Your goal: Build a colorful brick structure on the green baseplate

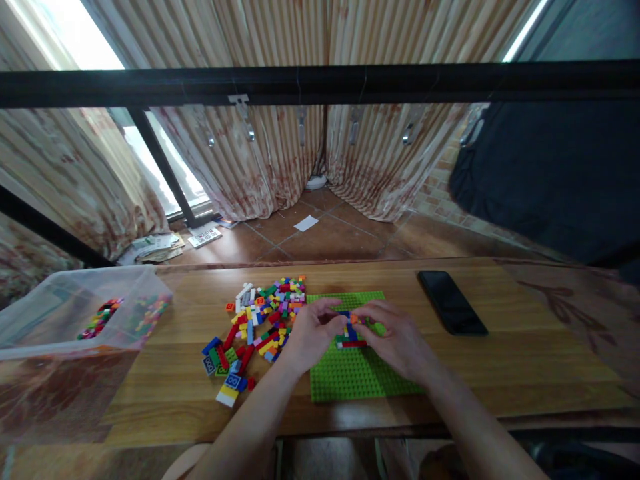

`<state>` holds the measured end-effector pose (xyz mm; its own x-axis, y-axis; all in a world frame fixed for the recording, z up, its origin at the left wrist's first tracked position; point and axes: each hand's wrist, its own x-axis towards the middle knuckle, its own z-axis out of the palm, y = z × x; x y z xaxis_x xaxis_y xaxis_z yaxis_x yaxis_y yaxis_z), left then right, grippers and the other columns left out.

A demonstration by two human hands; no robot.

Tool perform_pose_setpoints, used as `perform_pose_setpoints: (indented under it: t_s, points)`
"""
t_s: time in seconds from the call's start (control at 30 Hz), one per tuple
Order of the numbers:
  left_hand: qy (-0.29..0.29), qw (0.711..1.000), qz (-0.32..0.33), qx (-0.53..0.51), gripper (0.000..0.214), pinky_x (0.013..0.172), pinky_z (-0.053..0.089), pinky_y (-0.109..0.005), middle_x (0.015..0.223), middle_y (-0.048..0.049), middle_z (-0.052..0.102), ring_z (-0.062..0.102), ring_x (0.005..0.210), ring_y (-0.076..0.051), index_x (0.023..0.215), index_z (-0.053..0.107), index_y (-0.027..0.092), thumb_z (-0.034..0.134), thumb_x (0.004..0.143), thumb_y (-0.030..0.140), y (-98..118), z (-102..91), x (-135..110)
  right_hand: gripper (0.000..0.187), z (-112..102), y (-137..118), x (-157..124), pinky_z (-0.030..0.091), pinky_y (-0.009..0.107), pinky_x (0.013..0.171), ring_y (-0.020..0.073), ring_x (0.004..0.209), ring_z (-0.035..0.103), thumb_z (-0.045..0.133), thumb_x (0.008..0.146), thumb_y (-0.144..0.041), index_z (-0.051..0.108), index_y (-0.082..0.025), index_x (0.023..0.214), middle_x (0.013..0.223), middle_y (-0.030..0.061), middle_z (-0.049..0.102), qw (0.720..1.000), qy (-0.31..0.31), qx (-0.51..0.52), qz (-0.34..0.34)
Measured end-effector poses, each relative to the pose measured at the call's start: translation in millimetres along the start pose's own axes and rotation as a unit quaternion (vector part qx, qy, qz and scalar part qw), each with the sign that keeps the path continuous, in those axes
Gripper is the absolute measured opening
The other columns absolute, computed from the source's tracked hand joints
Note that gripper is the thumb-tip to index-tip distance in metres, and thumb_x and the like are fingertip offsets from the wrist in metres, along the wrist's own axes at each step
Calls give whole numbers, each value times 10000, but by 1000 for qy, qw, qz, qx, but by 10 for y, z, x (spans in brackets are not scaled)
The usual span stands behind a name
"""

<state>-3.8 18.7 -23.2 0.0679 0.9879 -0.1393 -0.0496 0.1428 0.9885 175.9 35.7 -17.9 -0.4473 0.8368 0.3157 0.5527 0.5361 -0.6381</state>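
A green studded baseplate (pixel 340 383) lies on the table, with a small build of coloured toy bricks (pixel 354 337) above its upper middle. Blue, red and white pieces show in the build. My left hand (pixel 313 330) is closed at the build's left side, thumb and forefinger at a blue brick (pixel 343 313). From the right, my right hand (pixel 395 333) pinches around the build, its fingertips at a small orange brick (pixel 355 319). The fingers partly cover the build, so I cannot tell whether it touches the baseplate.
Loose toy bricks (pixel 275 317) of many colours are spread left of the baseplate. A clear plastic bin (pixel 45 293) with more bricks stands at the far left. A black phone (pixel 451 303) lies on the wooden table (pixel 525 373) at right. A dark rail (pixel 320 85) crosses beyond the table.
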Motion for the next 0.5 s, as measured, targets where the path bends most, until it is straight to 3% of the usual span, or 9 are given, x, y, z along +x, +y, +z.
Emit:
perform_pose_setpoints:
  t_s: [0.1,0.2,0.33,0.5]
  points:
    - [55,989,36,129,298,674,483,-262,841,-58,686,618,711,-146,1058,636,118,607,775,206,-17,-16,11,161,-76,195,-31,488,297,714,190,847,622,588,848,-328,693,-243,936,912,44,675,998,29,19,59]
    - [76,970,41,227,278,699,492,-270,918,-72,695,626,733,-148,1056,645,120,579,790,170,-37,-25,22,163,-127,312,-55,478,294,662,187,773,627,589,828,-334,701,-228,881,873,40,688,993,13,15,119]
    - [67,959,37,274,267,709,506,-263,978,-76,695,636,767,-145,1050,646,125,572,794,147,-70,-15,34,143,-109,296,-67,454,289,626,170,663,613,603,791,-308,702,-215,838,754,14,697,985,-22,21,169]
    - [64,945,59,316,272,751,511,-272,1005,-70,694,641,794,-144,1058,648,143,581,795,158,-135,-27,54,108,-20,279,-44,461,280,654,169,695,641,617,753,-263,692,-204,803,749,11,712,978,-27,63,195]
